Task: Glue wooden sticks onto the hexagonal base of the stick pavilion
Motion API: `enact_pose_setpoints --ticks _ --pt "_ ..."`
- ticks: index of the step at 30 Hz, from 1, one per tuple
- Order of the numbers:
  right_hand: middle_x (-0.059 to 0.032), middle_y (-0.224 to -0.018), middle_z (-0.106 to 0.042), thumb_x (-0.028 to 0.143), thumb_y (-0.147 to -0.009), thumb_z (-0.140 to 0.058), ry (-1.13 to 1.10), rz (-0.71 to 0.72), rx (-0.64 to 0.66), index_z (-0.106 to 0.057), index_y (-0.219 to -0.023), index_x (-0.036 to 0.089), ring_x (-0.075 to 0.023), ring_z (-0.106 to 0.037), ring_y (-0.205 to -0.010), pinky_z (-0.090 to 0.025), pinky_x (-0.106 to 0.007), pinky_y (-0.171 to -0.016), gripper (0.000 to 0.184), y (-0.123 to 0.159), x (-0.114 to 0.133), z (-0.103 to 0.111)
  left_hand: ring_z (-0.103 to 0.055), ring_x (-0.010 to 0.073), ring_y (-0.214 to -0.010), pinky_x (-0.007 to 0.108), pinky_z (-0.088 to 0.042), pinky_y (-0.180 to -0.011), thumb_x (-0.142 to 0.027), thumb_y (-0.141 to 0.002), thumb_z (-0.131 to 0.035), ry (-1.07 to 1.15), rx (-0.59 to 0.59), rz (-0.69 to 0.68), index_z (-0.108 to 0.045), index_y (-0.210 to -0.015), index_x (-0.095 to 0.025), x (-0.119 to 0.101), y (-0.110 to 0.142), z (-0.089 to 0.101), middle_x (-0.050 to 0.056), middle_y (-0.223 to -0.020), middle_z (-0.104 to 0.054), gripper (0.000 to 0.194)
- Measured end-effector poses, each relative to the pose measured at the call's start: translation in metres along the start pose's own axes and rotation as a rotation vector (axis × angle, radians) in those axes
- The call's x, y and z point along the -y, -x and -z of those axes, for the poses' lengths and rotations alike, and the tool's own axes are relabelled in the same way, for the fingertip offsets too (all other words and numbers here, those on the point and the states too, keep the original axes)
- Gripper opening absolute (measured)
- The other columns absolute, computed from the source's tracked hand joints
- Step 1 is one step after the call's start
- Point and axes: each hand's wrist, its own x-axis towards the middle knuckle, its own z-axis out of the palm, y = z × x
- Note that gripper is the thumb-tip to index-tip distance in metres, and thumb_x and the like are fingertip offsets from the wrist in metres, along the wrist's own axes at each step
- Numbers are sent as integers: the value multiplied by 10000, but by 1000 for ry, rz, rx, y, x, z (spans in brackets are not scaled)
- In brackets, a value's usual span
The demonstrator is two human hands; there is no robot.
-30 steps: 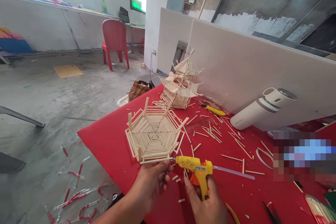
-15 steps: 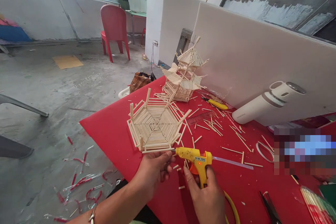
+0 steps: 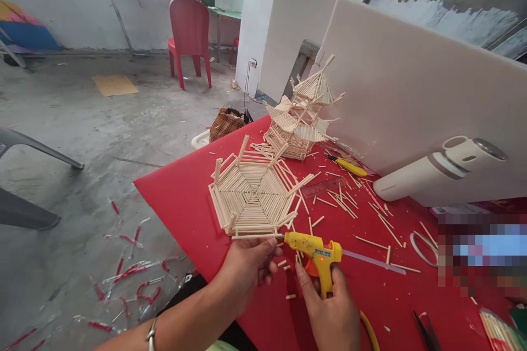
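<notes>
My right hand (image 3: 331, 304) is wrapped round the handle of a yellow hot glue gun (image 3: 315, 249), whose light glows red and from whose back a clear glue stick (image 3: 373, 262) juts. Its nozzle points left, at the end of a thin wooden stick (image 3: 256, 237). That stick is pinched in the fingers of my left hand (image 3: 251, 263), along the near edge of an octagonal stick base (image 3: 254, 192). Short posts stand up around the base's rim. Behind it rises a tiered pagoda (image 3: 302, 115) made of the same sticks.
Loose sticks (image 3: 343, 203), a clear ruler (image 3: 325, 186) and a yellow utility knife (image 3: 348, 165) lie on the red table (image 3: 173, 192). A white bottle (image 3: 424, 170) leans by the pale board (image 3: 411, 82). Black scissors (image 3: 426, 332) lie near the front. Plastic scraps (image 3: 132, 269) litter the floor at left.
The whole view has shifted, so the table and things on it sit slightly further right. Both hands keep their hold, the glue gun's nozzle still at the stick's end.
</notes>
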Motion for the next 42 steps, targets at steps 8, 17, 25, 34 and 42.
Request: enact_pose_setpoints --ticks 8,17,25,34,42 --pt "-21 -649 -692 797 -656 -612 21 -18 65 -643 -1017 224 -233 -658 -568 -451 -277 -505 677 -4 3 5 -509 60 -404 175 -325 -356 -311 -660 -838 -13 42 6 -638 -732 -132 0 4 1 8 -634 -665 278" --pt "-21 -678 -703 771 -714 -578 41 27 8 -653 -1000 232 -222 -655 -585 -432 -279 -522 615 2 12 7 -512 60 -418 177 -363 -380 -249 -712 -793 -12 18 -19 -641 -728 -120 2 4 3 28 -656 -678 200" --pt "-19 -652 -684 749 -733 -569 -26 65 5 -656 -994 217 -211 -636 -576 -444 -272 -538 599 6 11 8 -523 63 -419 174 -365 -379 -170 -746 -752 4 -7 18 -656 -755 -115 -2 6 1 38 -667 -688 111" --pt "-17 -680 -696 742 -728 -598 24 20 50 -650 -1005 233 -216 -640 -583 -440 -267 -534 581 0 10 11 -504 59 -410 167 -362 -374 -177 -761 -731 -22 -11 8 -628 -719 -114 -1 9 -2 38 -629 -671 128" --pt "-22 -669 -699 730 -737 -586 38 27 1 -658 -999 229 -216 -636 -563 -428 -271 -519 569 3 10 10 -511 50 -415 157 -373 -381 -133 -816 -667 -18 -15 3 -641 -744 -94 -5 10 -1 46 -656 -679 86"
